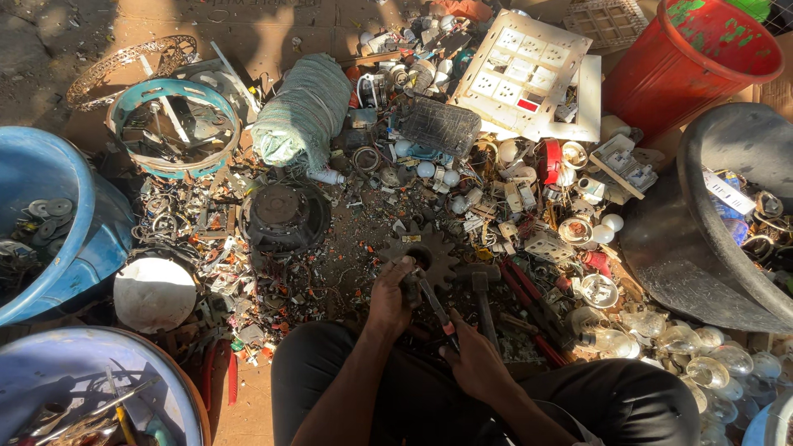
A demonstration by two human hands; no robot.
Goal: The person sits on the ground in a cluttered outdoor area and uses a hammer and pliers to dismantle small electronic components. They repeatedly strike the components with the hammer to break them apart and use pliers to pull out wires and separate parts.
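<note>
Steadying the small dark part [410, 285] clamped in my left hand [391, 296], I'd keep the screwdriver [435, 307], gripped by my right hand [475, 359], squarely seated above the gear [438, 252].

gear [429, 252]: dark, rough metal
bucket [690, 62]: red, scuffed plastic
bulbs [694, 351]: clear, glossy glass
hammer [479, 281]: matt, dark metal head

A single head-worn camera looks steeply down from above a seated person, facing forward over the lap at the ground. It sits close enough that the knees fill the bottom edge, yet takes in a wide spread, from the blue tub [49, 239] at left to the black basin [702, 248] at right.
</note>
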